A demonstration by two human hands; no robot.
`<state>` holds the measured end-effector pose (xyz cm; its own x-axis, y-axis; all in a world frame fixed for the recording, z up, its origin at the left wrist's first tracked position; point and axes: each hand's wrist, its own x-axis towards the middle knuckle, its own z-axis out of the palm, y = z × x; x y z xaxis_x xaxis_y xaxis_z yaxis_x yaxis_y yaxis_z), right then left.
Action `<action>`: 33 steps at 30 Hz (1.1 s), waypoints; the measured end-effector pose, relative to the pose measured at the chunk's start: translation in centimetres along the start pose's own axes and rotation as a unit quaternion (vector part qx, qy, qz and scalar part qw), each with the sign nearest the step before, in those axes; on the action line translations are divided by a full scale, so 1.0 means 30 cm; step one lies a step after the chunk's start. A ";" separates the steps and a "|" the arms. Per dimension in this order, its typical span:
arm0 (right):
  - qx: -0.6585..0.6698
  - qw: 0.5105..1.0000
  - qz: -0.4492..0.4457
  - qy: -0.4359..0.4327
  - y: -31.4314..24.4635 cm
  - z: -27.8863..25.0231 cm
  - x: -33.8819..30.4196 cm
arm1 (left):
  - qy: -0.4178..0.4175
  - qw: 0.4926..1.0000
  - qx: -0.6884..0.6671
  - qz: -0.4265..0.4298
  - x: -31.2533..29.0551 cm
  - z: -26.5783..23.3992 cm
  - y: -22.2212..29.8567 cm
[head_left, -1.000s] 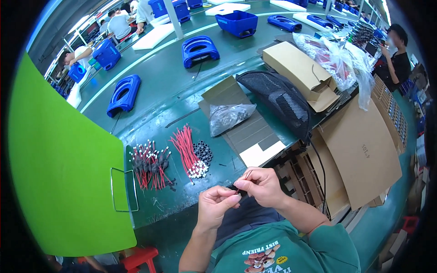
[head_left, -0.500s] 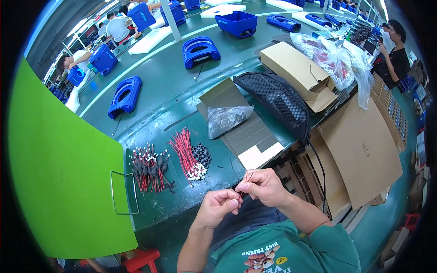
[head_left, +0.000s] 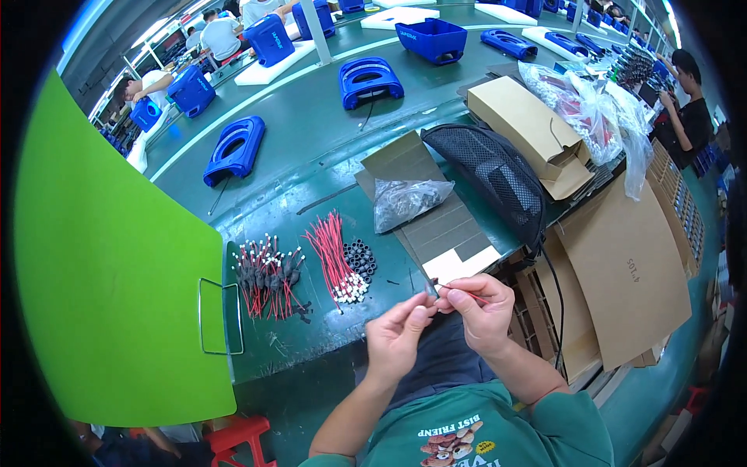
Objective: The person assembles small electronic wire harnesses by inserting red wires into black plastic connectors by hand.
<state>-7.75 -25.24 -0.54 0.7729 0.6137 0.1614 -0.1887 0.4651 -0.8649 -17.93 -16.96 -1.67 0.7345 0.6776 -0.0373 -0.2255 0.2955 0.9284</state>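
Note:
In front of my body, both hands are raised at the bench's near edge with their fingertips almost meeting. My right hand [head_left: 486, 313] pinches a thin red wire [head_left: 468, 294], with a small dark bit at its end by the fingertips. The thumb and index finger of my left hand [head_left: 395, 336] are closed beside that end; what they hold is too small to make out. To the left on the bench lie a bundle of red wires with white connectors [head_left: 333, 247], a cluster of black ring-like caps [head_left: 359, 258] and a pile of red wires with black sleeves [head_left: 266, 279].
A clear bag of dark parts [head_left: 408, 204] rests on flattened cardboard [head_left: 440, 233]. Behind it are a black mesh bag [head_left: 490, 179] and a cardboard box [head_left: 529, 128]. A green panel [head_left: 117, 265] borders the left. Blue plastic housings [head_left: 369, 82] stand farther back; people sit beyond.
Both hands have shifted to the right and a little upward. The red wire now points out to the right from my right fingers. The whole view has also shifted slightly.

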 end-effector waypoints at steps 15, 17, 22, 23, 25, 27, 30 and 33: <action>-0.368 0.895 -0.228 -0.107 -0.010 -0.065 -0.003 | -0.024 0.991 -0.130 0.014 0.112 0.061 -0.032; -0.382 0.892 -0.233 -0.067 -0.010 -0.123 0.015 | -0.006 0.994 -0.107 -0.007 0.160 0.061 -0.029; -0.583 0.786 -0.207 -0.018 -0.050 -0.179 0.145 | -0.050 0.994 -0.048 -0.080 0.233 0.068 -0.100; -0.585 0.784 -0.207 -0.016 -0.049 -0.184 0.162 | -0.039 0.996 -0.036 -0.073 0.237 0.070 -0.114; -0.685 0.690 -0.218 -0.089 -0.044 -0.194 0.180 | -0.028 0.997 -0.026 -0.068 0.242 0.072 -0.131; -0.690 0.689 -0.199 -0.100 -0.037 -0.197 0.179 | -0.046 0.997 0.000 -0.062 0.243 0.070 -0.137; -0.695 0.683 -0.187 -0.125 -0.020 -0.211 0.195 | -0.047 0.997 0.031 -0.058 0.241 0.076 -0.137; -0.717 0.654 -0.199 -0.137 0.009 -0.206 0.212 | -0.046 0.996 0.039 -0.059 0.243 0.071 -0.140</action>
<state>0.86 -25.17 -2.67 0.4135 0.8091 0.4177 0.9081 -0.3332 -0.2534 -10.28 -14.69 -5.06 0.8095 0.5751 -0.1180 -0.0857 0.3145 0.9454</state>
